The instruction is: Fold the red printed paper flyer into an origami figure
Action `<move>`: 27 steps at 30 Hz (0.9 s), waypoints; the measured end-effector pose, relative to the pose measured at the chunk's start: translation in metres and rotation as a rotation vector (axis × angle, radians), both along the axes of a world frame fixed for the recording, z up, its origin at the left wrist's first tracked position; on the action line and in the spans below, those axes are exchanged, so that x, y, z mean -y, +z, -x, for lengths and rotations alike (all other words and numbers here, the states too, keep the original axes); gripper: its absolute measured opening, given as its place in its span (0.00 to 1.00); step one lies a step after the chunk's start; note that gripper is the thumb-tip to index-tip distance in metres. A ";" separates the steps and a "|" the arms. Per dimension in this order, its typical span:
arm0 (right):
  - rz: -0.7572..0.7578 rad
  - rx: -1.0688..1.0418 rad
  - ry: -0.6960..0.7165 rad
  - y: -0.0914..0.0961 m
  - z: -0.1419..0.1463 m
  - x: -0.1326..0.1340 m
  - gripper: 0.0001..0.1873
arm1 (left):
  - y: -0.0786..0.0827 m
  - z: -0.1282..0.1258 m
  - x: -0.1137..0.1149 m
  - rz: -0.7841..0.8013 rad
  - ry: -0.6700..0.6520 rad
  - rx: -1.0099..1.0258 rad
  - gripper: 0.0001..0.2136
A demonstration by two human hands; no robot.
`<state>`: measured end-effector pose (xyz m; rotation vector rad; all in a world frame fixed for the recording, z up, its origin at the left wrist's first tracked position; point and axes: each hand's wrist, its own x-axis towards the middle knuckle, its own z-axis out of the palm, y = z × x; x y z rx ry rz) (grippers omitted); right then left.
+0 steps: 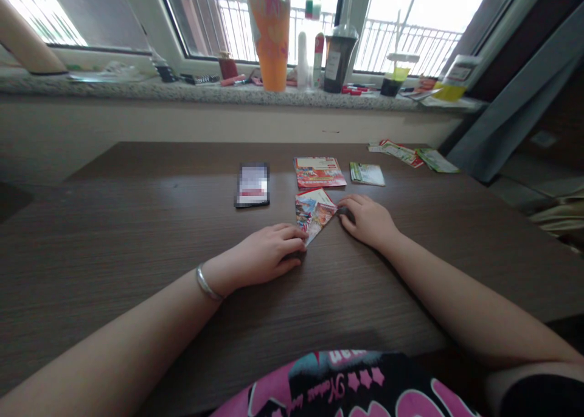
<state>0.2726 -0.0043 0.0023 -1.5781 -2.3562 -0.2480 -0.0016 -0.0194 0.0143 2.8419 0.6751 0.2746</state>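
A colourful printed sheet folded into a triangle lies on the dark wooden table. My left hand, with a silver bangle on its wrist, presses curled fingers onto the triangle's lower corner. My right hand presses its fingertips on the triangle's right corner. Just beyond lie a red printed leaflet and a green card. A black phone rests to the left of them.
More leaflets lie at the table's far right. The stone windowsill holds a tall orange cup, a dark lidded drink, bottles and small items. Another person's arm rests on the sill at far left.
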 end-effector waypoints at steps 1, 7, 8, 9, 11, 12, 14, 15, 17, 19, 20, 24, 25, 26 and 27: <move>-0.010 -0.008 0.029 0.002 0.003 0.002 0.14 | 0.001 0.000 0.000 0.001 -0.003 0.003 0.10; 0.068 -0.028 0.531 0.011 0.019 0.016 0.13 | 0.003 0.000 -0.003 -0.011 -0.016 0.039 0.12; 0.102 -0.023 0.605 0.012 0.021 0.018 0.13 | 0.003 0.000 -0.004 -0.013 -0.016 0.037 0.12; 0.134 -0.033 0.649 0.012 0.023 0.019 0.14 | 0.003 0.000 -0.004 -0.014 -0.017 0.032 0.13; 0.182 -0.061 0.671 0.012 0.025 0.021 0.15 | 0.004 0.000 -0.004 -0.011 -0.017 0.023 0.14; 0.197 -0.076 0.660 0.012 0.025 0.021 0.15 | 0.004 -0.001 -0.004 -0.008 -0.016 0.021 0.14; 0.210 -0.090 0.609 0.011 0.025 0.021 0.14 | 0.004 -0.001 -0.004 -0.003 -0.012 0.023 0.13; 0.209 -0.088 0.573 0.011 0.024 0.020 0.14 | 0.003 -0.001 -0.004 0.000 -0.011 0.025 0.12; 0.194 -0.073 0.491 0.011 0.023 0.019 0.13 | 0.002 -0.002 -0.003 0.005 -0.011 0.031 0.11; 0.175 -0.054 0.415 0.010 0.021 0.017 0.13 | 0.002 -0.003 -0.003 0.015 -0.014 0.036 0.10; 0.166 -0.048 0.384 0.010 0.021 0.016 0.13 | 0.001 -0.003 -0.003 0.022 -0.015 0.038 0.10; 0.140 -0.022 0.268 0.009 0.016 0.012 0.12 | 0.002 -0.004 -0.003 0.045 -0.021 0.044 0.09; 0.132 -0.014 0.234 0.009 0.015 0.011 0.12 | 0.002 -0.004 -0.003 0.051 -0.026 0.048 0.08; 0.122 -0.008 0.198 0.008 0.014 0.009 0.13 | 0.003 -0.004 -0.003 0.058 -0.030 0.053 0.08; 0.112 -0.004 0.164 0.007 0.012 0.007 0.13 | 0.003 -0.004 -0.003 0.065 -0.034 0.059 0.08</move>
